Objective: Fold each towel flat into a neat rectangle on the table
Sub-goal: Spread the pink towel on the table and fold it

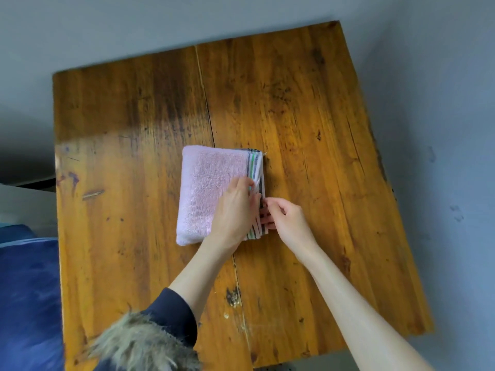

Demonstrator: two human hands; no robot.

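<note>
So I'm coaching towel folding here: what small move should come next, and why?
Probably tuck and square the striped end. The pink towel already lies folded on the table, but its striped edge looks bunched where the left hand rests on it and the right hand pinches the layers.

Wooden bench (294, 103), orange-brown varnish, planks running away from the viewer. A long crack runs between two boards; dark stains and scratches, worn pale patch near the front edge. Sheen of light on its left half. Pale grey-blue floor (442, 129) around it, faint scuffs on the right. Blue fabric (26, 290) at lower left, beside the bench. Dark shadow at left edge.
</note>
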